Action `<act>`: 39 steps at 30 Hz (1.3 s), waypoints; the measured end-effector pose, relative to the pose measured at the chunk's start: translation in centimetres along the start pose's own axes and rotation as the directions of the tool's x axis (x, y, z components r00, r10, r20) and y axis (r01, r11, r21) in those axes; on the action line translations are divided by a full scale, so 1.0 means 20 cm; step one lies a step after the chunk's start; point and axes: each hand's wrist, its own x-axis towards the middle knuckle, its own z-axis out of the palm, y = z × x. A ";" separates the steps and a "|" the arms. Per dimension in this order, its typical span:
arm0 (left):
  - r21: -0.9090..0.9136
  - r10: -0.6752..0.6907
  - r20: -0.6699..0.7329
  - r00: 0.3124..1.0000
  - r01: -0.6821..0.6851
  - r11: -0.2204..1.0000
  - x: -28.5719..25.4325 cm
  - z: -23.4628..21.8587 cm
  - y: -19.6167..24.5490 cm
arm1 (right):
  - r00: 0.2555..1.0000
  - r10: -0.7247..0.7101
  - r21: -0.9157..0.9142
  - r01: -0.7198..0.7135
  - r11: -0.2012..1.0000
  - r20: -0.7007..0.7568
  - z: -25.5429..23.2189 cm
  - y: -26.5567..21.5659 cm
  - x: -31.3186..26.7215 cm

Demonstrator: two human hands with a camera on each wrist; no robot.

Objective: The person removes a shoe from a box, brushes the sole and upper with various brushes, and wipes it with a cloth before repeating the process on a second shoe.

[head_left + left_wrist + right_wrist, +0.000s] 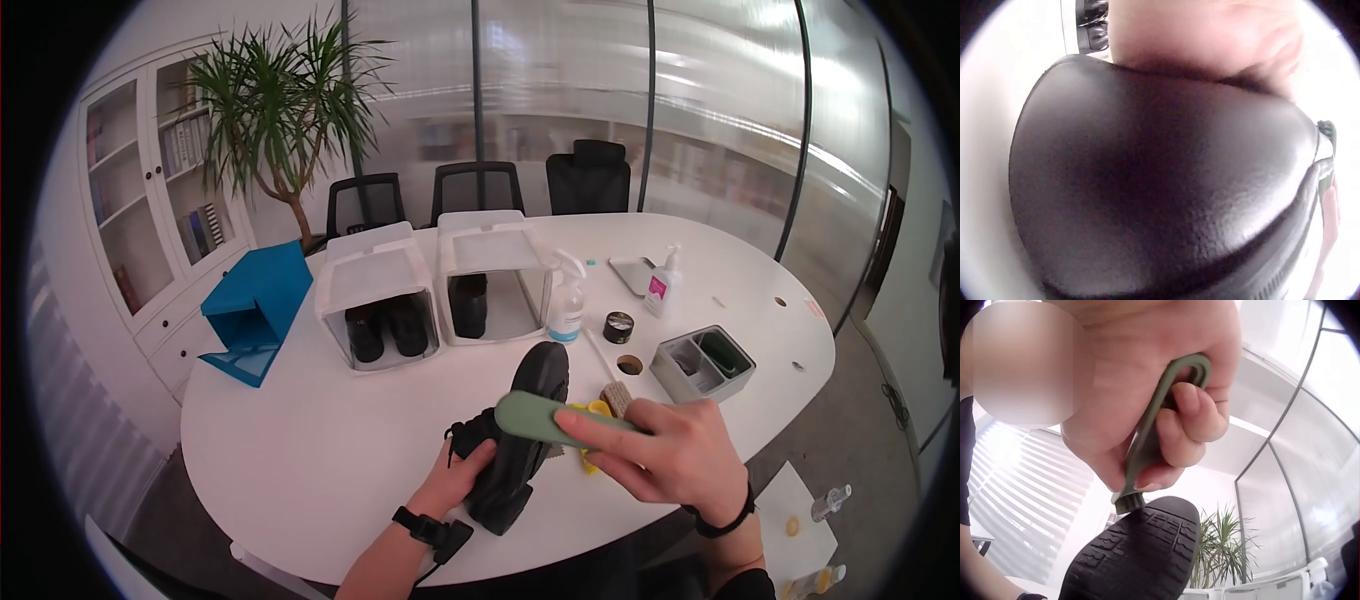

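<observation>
My left hand [455, 482] grips a black lace-up shoe [541, 372] from its left side and holds it raised over the table, toe up. In the left wrist view the smooth black leather [1147, 175] fills most of the picture. My right hand [685, 450] grips a green brush [525, 415] by its handle, index finger stretched along the back. The right wrist view shows fingers curled round the looped handle [1159, 403]. Its short dark bristles [1129, 503] are right at the treaded sole [1141, 550], near the toe.
Two white shoe boxes [380, 248] with black shoes inside stand behind, beside a blue box [262, 290]. Rightward are a spray bottle [566, 305], a black tin [618, 327], a pump bottle [664, 285] and a divided grey box [705, 362]. A yellow item [598, 408] and a wood-coloured brush [616, 397] lie nearby.
</observation>
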 end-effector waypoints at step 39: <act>-0.202 0.152 -0.600 0.786 -0.332 0.922 0.10 0.05 0.17 | 0.596 0.553 0.628 -0.761 0.160 0.582 0.27 0.33 -0.36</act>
